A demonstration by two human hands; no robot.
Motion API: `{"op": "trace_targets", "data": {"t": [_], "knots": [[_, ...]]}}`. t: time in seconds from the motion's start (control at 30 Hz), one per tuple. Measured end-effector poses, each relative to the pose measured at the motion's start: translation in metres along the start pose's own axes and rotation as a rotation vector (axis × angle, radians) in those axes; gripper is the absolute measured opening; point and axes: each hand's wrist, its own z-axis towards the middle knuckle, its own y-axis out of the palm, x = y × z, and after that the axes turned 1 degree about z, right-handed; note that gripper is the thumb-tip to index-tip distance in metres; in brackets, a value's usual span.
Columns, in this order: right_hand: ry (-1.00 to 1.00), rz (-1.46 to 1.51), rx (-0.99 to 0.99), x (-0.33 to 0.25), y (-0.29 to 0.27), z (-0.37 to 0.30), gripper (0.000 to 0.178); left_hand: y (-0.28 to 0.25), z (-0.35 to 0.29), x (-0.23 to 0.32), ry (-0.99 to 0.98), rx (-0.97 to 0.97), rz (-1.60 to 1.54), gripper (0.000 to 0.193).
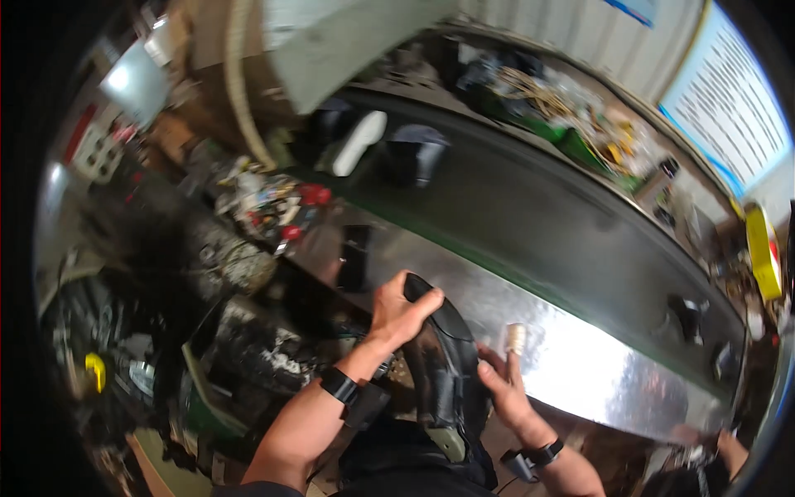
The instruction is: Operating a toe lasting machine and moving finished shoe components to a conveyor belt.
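A black shoe [440, 356] is upended in front of me, its toe end up and a pale green piece, apparently a shoe last, showing at its lower end. My left hand [402, 315] is closed around the upper end, thumb across it. Beside the shoe's right side is my right hand [507, 389], fingers apart and one pointing up with a beige wrap [516, 338] on its tip. Its thumb and fingertips are close to the shoe; whether they touch it I cannot tell. Both wrists wear black bands.
A shiny metal ledge [571, 364] borders a dark conveyor belt [530, 207]. On the belt are a white shoe-shaped piece [360, 142] and dark shoe parts [418, 149]. A black flat object [354, 257] lies on the ledge. Another person's hand [732, 451] appears at lower right.
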Motion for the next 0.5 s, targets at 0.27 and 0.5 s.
{"op": "trace_targets", "data": {"t": [0.27,0.5], "knots": [[-0.041,-0.279,-0.234,0.015,0.178,-0.001,0.033,-0.202,-0.114,0.001,-0.091,0.612,-0.073,0.041],[-0.048,-0.213,-0.668,0.089,0.363,-0.036,0.027,-0.402,-0.259,-0.032,-0.196,0.868,-0.898,0.044]]}}
